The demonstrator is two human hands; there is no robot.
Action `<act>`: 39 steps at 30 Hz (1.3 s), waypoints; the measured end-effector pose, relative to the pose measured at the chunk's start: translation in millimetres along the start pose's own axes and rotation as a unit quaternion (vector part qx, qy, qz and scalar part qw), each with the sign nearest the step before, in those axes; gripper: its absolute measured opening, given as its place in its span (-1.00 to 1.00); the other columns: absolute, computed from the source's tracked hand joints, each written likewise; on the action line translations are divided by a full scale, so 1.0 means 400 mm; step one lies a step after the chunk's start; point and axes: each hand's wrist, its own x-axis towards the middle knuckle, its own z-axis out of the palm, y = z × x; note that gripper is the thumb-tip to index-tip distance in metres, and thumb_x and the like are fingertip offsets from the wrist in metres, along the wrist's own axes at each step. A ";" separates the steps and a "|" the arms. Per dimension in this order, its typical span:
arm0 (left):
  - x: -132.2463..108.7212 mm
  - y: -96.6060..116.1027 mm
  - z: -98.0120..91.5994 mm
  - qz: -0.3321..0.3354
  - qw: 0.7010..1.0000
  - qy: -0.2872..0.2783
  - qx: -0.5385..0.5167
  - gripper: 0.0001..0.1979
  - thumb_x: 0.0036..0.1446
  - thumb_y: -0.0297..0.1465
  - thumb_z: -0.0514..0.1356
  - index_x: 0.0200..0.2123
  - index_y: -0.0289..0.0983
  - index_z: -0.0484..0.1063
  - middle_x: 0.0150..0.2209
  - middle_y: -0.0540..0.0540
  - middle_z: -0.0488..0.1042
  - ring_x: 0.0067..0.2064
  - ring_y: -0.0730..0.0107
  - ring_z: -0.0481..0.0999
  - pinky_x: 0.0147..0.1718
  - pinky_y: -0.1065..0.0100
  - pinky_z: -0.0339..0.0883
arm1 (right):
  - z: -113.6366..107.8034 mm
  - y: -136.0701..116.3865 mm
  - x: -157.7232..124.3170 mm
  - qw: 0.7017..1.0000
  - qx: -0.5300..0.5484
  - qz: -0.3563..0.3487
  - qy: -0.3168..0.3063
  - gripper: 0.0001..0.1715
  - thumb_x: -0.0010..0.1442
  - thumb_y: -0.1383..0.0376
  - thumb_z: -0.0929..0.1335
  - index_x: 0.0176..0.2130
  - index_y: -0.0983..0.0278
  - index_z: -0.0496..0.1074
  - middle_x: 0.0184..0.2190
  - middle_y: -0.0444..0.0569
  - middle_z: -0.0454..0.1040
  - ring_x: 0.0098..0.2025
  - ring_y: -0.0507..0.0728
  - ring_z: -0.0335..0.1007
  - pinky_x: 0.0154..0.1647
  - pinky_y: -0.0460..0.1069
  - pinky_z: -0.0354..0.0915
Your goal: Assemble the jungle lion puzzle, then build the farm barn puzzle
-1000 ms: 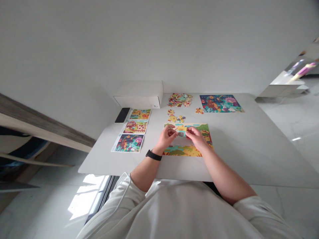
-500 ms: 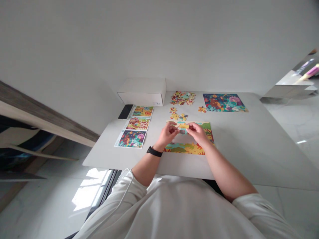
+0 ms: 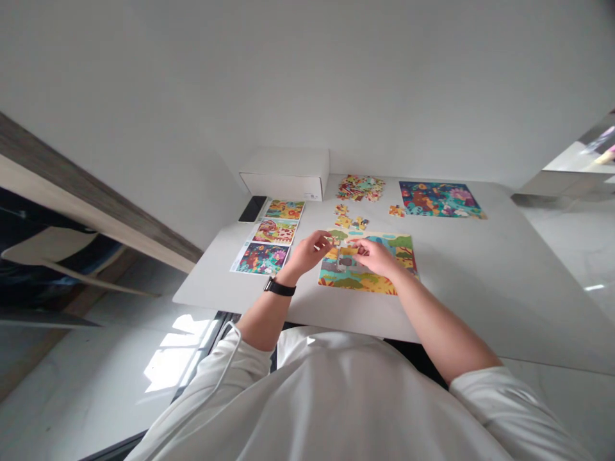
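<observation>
A partly built jigsaw puzzle with yellow, green and teal areas lies in front of me on the white table. My right hand rests over its upper middle, fingers pinched on a small puzzle piece pressed to the puzzle. My left hand, with a black watch on its wrist, hovers at the puzzle's upper left corner. Its fingers are curled, and what they pinch is too small to make out. A few loose pieces lie just beyond the puzzle.
A heap of loose pieces and a finished dark-blue puzzle lie at the far edge. Three picture cards sit in a column to the left, with a black phone and a white box behind them.
Both hands met over the puzzle's middle before. Now my left hand has drawn left to the puzzle's corner, the right stays on the piece, and more of the puzzle shows.
</observation>
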 end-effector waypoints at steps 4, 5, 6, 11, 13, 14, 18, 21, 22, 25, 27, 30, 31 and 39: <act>-0.034 -0.014 -0.015 0.041 0.997 0.009 0.060 -0.73 0.33 -0.27 0.34 0.05 -0.19 0.57 -0.06 -0.12 0.67 -0.05 0.27 0.66 -0.03 0.25 0.56 | 0.028 0.005 0.016 0.998 -0.055 0.017 -0.018 -0.60 0.27 0.28 0.49 0.10 0.16 0.56 -0.31 -0.15 0.58 -0.38 0.07 0.48 -0.31 -0.03 0.38; -0.043 -0.017 -0.015 0.060 0.996 0.004 0.071 -0.74 0.32 -0.29 0.35 0.04 -0.19 0.58 0.00 -0.15 0.65 0.03 0.22 0.66 0.06 0.19 0.56 | 0.034 0.002 0.019 0.997 -0.073 0.019 -0.017 -0.62 0.27 0.30 0.49 0.08 0.16 0.56 -0.30 -0.15 0.58 -0.37 0.08 0.49 -0.30 -0.03 0.37; -0.050 -0.021 -0.013 0.079 0.994 -0.005 0.080 -0.75 0.32 -0.32 0.35 0.05 -0.18 0.59 0.05 -0.16 0.64 0.09 0.19 0.65 0.13 0.14 0.55 | 0.037 -0.002 0.021 0.995 -0.096 0.020 -0.012 -0.65 0.26 0.31 0.50 0.06 0.16 0.57 -0.29 -0.14 0.59 -0.35 0.08 0.49 -0.28 -0.03 0.36; -0.074 -0.050 0.008 0.134 0.986 -0.043 0.090 -0.70 0.29 -0.40 0.38 0.08 -0.19 0.59 0.15 -0.23 0.58 0.21 0.11 0.61 0.27 0.05 0.50 | 0.041 -0.023 0.024 0.983 -0.182 0.024 0.002 -0.75 0.26 0.36 0.50 -0.04 0.19 0.59 -0.28 -0.11 0.62 -0.30 0.09 0.50 -0.21 -0.03 0.32; -0.077 -0.061 0.015 0.140 0.984 -0.055 0.094 -0.69 0.28 -0.41 0.40 0.08 -0.20 0.61 0.17 -0.25 0.57 0.23 0.09 0.59 0.28 0.04 0.49 | 0.038 -0.025 0.023 0.980 -0.195 0.030 -0.007 -0.76 0.26 0.37 0.50 -0.05 0.19 0.59 -0.28 -0.10 0.64 -0.30 0.09 0.50 -0.22 -0.04 0.30; -0.078 -0.064 0.018 0.141 0.983 -0.062 0.101 -0.68 0.27 -0.41 0.41 0.08 -0.19 0.61 0.18 -0.25 0.57 0.24 0.08 0.58 0.30 0.02 0.48 | 0.038 -0.025 0.023 0.979 -0.199 0.034 -0.014 -0.77 0.26 0.36 0.50 -0.06 0.19 0.59 -0.28 -0.10 0.64 -0.31 0.09 0.50 -0.24 -0.04 0.28; -0.081 -0.072 0.027 0.136 0.976 -0.089 0.143 -0.67 0.24 -0.43 0.42 0.07 -0.15 0.65 0.22 -0.22 0.58 0.28 0.04 0.55 0.36 -0.05 0.42 | 0.038 -0.021 0.022 0.974 -0.216 0.052 -0.032 -0.78 0.28 0.34 0.50 -0.05 0.19 0.60 -0.29 -0.10 0.65 -0.32 0.09 0.50 -0.29 -0.04 0.26; -0.083 -0.073 0.033 0.135 0.975 -0.091 0.153 -0.70 0.25 -0.45 0.41 0.05 -0.15 0.68 0.24 -0.22 0.57 0.28 0.06 0.55 0.36 -0.04 0.41 | 0.043 -0.022 0.019 0.968 -0.243 0.052 -0.024 -0.75 0.28 0.36 0.50 -0.03 0.19 0.61 -0.25 -0.07 0.68 -0.26 0.12 0.55 -0.25 -0.03 0.28; -0.084 -0.073 0.035 0.137 0.974 -0.090 0.156 -0.72 0.26 -0.45 0.40 0.03 -0.15 0.69 0.24 -0.22 0.57 0.28 0.06 0.55 0.36 -0.04 0.41 | 0.045 -0.024 0.017 0.966 -0.254 0.051 -0.021 -0.74 0.28 0.36 0.50 -0.02 0.19 0.62 -0.23 -0.06 0.69 -0.24 0.13 0.56 -0.23 -0.03 0.29; -0.088 -0.070 0.035 0.143 0.970 -0.091 0.174 -0.76 0.27 -0.45 0.39 -0.01 -0.12 0.74 0.25 -0.20 0.57 0.31 0.04 0.53 0.37 -0.05 0.40 | 0.051 -0.035 0.014 0.957 -0.283 0.058 -0.018 -0.72 0.29 0.34 0.51 0.01 0.17 0.63 -0.21 -0.04 0.70 -0.20 0.16 0.59 -0.19 -0.03 0.33; -0.089 -0.067 0.034 0.146 0.967 -0.092 0.188 -0.76 0.29 -0.44 0.38 -0.03 -0.08 0.76 0.26 -0.18 0.57 0.32 0.03 0.51 0.38 -0.06 0.39 | 0.053 -0.045 0.014 0.951 -0.303 0.061 -0.025 -0.72 0.31 0.31 0.51 0.02 0.17 0.63 -0.22 -0.04 0.71 -0.19 0.18 0.60 -0.17 -0.02 0.34; -0.090 -0.065 0.032 0.147 0.964 -0.093 0.202 -0.76 0.29 -0.42 0.38 -0.03 -0.05 0.77 0.26 -0.18 0.57 0.32 0.03 0.51 0.37 -0.06 0.39 | 0.057 -0.053 0.012 0.941 -0.333 0.052 -0.029 -0.74 0.32 0.29 0.51 0.02 0.18 0.64 -0.20 -0.01 0.70 -0.14 0.20 0.61 -0.11 0.00 0.39; -0.090 -0.065 0.032 0.147 0.963 -0.093 0.205 -0.76 0.29 -0.42 0.38 -0.03 -0.05 0.77 0.27 -0.18 0.57 0.32 0.03 0.51 0.37 -0.05 0.39 | 0.059 -0.053 0.011 0.938 -0.342 0.046 -0.025 -0.73 0.32 0.28 0.52 0.03 0.18 0.64 -0.16 0.01 0.70 -0.10 0.21 0.61 -0.07 0.01 0.40; -0.091 -0.061 0.035 0.152 0.960 -0.088 0.217 -0.76 0.29 -0.44 0.36 -0.04 -0.09 0.77 0.24 -0.19 0.59 0.33 0.04 0.52 0.38 -0.05 0.40 | 0.060 -0.036 -0.029 0.932 -0.360 -0.034 -0.002 -0.69 0.35 0.33 0.49 0.08 0.18 0.63 0.16 0.09 0.58 0.13 0.25 0.57 0.17 0.09 0.45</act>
